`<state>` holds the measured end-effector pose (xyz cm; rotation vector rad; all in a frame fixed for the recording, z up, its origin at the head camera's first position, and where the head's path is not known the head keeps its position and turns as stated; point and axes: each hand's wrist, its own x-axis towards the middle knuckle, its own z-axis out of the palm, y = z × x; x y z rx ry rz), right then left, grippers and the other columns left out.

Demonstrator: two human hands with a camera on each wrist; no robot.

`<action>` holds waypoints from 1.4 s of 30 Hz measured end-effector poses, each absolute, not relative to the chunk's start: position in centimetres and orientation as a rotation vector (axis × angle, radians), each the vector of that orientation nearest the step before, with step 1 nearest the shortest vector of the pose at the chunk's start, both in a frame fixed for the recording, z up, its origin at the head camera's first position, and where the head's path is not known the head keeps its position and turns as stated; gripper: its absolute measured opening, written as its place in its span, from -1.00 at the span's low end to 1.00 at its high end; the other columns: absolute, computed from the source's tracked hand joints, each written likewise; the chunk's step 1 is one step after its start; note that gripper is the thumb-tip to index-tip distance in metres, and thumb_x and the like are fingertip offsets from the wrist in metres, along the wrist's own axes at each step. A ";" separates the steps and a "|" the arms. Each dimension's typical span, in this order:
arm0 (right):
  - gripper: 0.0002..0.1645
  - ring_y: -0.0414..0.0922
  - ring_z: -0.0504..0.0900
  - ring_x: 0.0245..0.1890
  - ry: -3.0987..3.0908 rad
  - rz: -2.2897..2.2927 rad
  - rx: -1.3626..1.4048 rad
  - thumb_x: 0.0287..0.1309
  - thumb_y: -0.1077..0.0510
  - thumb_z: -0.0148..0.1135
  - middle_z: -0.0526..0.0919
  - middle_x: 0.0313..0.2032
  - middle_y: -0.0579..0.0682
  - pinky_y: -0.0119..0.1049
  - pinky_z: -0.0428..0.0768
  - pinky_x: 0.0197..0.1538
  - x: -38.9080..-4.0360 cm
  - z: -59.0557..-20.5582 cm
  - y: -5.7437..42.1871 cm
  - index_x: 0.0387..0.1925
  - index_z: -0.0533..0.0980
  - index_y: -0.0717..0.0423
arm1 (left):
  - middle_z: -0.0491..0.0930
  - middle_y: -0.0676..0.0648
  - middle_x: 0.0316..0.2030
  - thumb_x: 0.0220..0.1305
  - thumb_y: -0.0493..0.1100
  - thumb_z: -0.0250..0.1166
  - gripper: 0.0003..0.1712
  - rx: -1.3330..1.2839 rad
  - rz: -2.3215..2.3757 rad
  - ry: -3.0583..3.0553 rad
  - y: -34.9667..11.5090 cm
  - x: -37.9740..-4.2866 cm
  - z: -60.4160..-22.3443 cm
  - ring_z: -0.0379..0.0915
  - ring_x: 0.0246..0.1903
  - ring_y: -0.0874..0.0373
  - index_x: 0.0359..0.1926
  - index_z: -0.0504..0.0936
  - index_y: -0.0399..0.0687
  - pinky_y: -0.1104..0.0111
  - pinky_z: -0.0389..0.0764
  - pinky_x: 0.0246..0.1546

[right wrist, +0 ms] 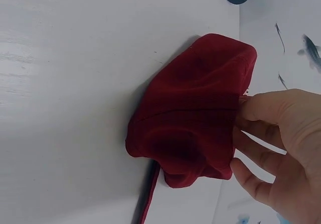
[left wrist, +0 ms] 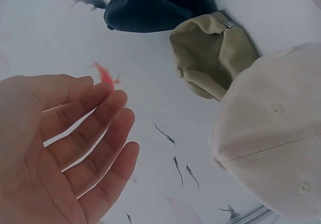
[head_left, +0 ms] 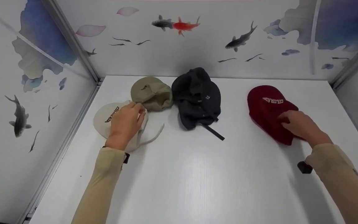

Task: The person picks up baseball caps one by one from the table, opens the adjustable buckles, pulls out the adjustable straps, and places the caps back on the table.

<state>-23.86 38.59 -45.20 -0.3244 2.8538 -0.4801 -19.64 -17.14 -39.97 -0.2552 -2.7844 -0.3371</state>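
Observation:
Over the white cap point(head_left: 104, 119), at the table's left, is my left hand point(head_left: 125, 121). In the left wrist view its fingers point(left wrist: 113, 126) are loosely bent, apart from the white cap point(left wrist: 273, 123), with nothing between them. My right hand point(head_left: 300, 124) is at the red cap point(head_left: 266, 109), which bears white lettering. In the right wrist view the thumb and fingers of that hand point(right wrist: 286, 143) pinch the edge of the red cap point(right wrist: 190, 103); some fingertips are hard to make out there. A red strap point(right wrist: 149, 194) sticks out beneath the cap.
Behind the white cap lies an olive cap point(head_left: 151, 90). Next to it are dark caps point(head_left: 197, 96), bunched together, with a loose strap point(head_left: 213, 132) pointing forward. Fish-printed panels point(head_left: 197, 46) enclose the white table point(head_left: 191, 186) at the back and sides.

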 end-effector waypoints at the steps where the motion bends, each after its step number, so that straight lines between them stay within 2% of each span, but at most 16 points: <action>1: -0.59 0.29 0.56 0.02 2.864 -0.474 -0.325 0.28 0.35 0.14 0.58 0.05 0.44 0.27 0.53 0.10 -23.9 -45.3 38.5 0.13 0.49 0.45 | 0.69 -0.09 -0.22 0.42 -0.12 0.23 -0.84 -0.257 -0.341 -2.782 -17.0 -19.6 -39.9 0.65 -0.25 -0.06 -0.17 0.68 -0.09 0.10 0.67 -0.30; 11: -0.63 0.29 0.56 0.01 2.877 -0.447 -0.320 0.27 0.32 0.16 0.61 0.02 0.40 0.25 0.54 0.08 -24.0 -45.5 38.5 0.09 0.54 0.41 | 0.66 -0.10 -0.32 0.38 -0.15 0.26 -0.89 -0.340 -0.354 -2.673 -15.2 -19.2 -40.0 0.63 -0.31 -0.06 -0.25 0.65 -0.09 0.10 0.66 -0.33; 18: -0.64 0.15 0.61 -0.13 2.886 -0.539 -0.283 0.29 0.27 0.16 0.64 -0.03 0.37 0.02 0.66 -0.12 -24.2 -44.7 37.9 0.07 0.56 0.37 | 0.67 -0.06 -0.29 0.35 -0.14 0.30 -0.90 -0.397 -0.329 -2.635 -13.9 -18.9 -39.8 0.65 -0.28 0.00 -0.26 0.64 -0.06 0.14 0.67 -0.33; 25: -0.66 0.13 0.64 -0.15 2.935 -0.593 -0.298 0.26 0.27 0.17 0.65 -0.09 0.34 -0.08 0.63 -0.18 -24.0 -43.0 36.7 0.02 0.58 0.35 | 0.66 -0.02 -0.29 0.34 -0.13 0.31 -0.92 -0.470 -0.341 -2.603 -12.4 -18.9 -40.0 0.64 -0.29 0.02 -0.26 0.64 -0.03 0.17 0.66 -0.35; 34: -0.70 0.14 0.64 -0.19 3.017 -0.592 -0.290 0.22 0.29 0.21 0.66 -0.14 0.33 -0.06 0.65 -0.24 -23.2 -40.8 34.9 -0.03 0.61 0.33 | 0.65 -0.01 -0.31 0.33 -0.12 0.33 -0.93 -0.558 -0.315 -2.591 -9.8 -18.8 -40.6 0.61 -0.36 0.08 -0.24 0.65 0.00 0.26 0.65 -0.39; 42: -0.71 0.21 0.67 -0.15 3.058 -0.579 -0.352 0.23 0.28 0.25 0.68 -0.12 0.33 0.10 0.67 -0.16 -22.4 -38.9 33.3 -0.03 0.62 0.30 | 0.64 0.00 -0.29 0.34 -0.09 0.33 -0.90 -0.633 -0.331 -2.632 -7.3 -18.4 -41.1 0.62 -0.30 0.10 -0.21 0.65 0.02 0.30 0.67 -0.34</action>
